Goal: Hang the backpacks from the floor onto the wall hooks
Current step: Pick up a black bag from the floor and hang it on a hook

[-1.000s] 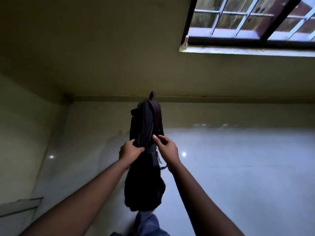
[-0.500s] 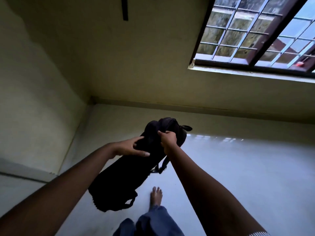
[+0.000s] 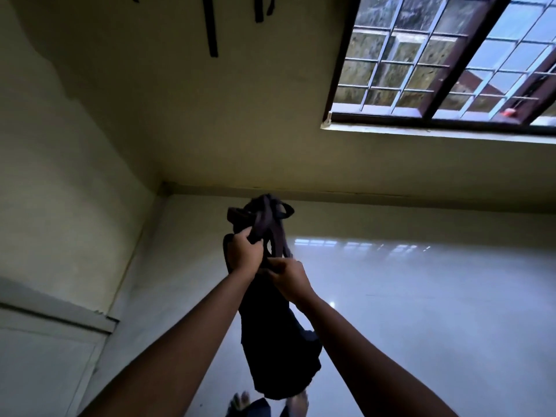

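Note:
A dark backpack [image 3: 279, 350] hangs in front of me, held off the floor by both hands. My left hand [image 3: 245, 254] is closed on the bundled shoulder straps [image 3: 264, 219] at its top. My right hand [image 3: 290, 278] grips the bag's upper part just below and to the right. The bag's body dangles down between my forearms. At the top of the view, dark straps [image 3: 212, 28] of other hanging things trail down the wall; the hooks themselves are out of view.
A yellowish wall [image 3: 210, 115] faces me, with a corner at left. A barred window [image 3: 436, 61] with a dark frame is at upper right. The glossy pale floor [image 3: 421, 311] spreads to the right. My bare feet [image 3: 240, 401] show at the bottom edge.
The bag has swung from a slanted position to hanging upright. My left hand shifted from its side onto the straps, my right hand dropped lower. The view tilted up, showing more hanging straps.

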A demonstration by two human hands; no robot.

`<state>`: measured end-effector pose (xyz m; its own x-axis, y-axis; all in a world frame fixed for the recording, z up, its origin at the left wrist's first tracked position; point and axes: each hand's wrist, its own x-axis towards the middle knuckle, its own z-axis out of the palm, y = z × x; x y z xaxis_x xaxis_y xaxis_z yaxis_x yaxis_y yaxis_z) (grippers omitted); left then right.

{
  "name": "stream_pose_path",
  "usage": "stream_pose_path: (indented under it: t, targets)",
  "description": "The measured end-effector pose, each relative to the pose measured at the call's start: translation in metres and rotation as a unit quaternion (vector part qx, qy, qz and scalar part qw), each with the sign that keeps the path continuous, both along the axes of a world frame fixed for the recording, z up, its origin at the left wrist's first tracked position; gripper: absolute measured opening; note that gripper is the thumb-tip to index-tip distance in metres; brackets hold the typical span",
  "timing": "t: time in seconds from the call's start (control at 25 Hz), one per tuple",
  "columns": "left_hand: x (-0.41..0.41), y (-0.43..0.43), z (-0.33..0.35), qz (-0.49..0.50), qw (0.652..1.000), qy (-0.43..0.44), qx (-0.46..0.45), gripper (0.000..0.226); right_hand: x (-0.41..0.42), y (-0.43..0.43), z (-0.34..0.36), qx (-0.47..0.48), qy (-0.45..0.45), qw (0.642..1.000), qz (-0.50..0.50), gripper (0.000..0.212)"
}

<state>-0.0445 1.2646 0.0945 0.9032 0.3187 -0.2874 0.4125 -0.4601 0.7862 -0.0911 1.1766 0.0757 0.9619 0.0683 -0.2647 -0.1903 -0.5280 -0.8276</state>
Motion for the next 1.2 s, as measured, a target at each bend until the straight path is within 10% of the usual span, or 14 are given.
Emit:
stream_pose_path:
  t: [0.2,0.32,0.48,0.68,0.88,1.2]
  targets:
    - [-0.005,-0.005,-0.011,0.034,0.999,-0.025,-0.007,0.036,0.026,-0.047,0.017,0.13,0.072,0.98,-0.131,0.039]
    - [-0.008,-0.008,-0.014,0.0,0.998,-0.057,-0.024,0.039,0.046,-0.071,0.021,0.363,0.171,0.889,-0.219,0.046]
    - [-0.011,-0.017,-0.011,-0.092,0.993,-0.077,-0.007,0.042,0.078,-0.072,0.012,0.417,0.201,0.842,-0.277,0.019]
    - [-0.003,-0.008,-0.008,-0.189,0.981,0.031,0.025,0.06,0.102,-0.072,-0.005,0.293,0.165,0.893,-0.3,0.013]
    - [0.013,0.007,0.01,-0.152,0.986,-0.038,0.06,0.051,0.094,-0.038,-0.006,0.074,0.114,0.991,0.003,0.023]
    - [0.076,0.07,0.064,-0.236,0.965,-0.087,-0.08,0.06,0.174,-0.017,0.11,-0.124,-0.113,0.941,0.295,0.023]
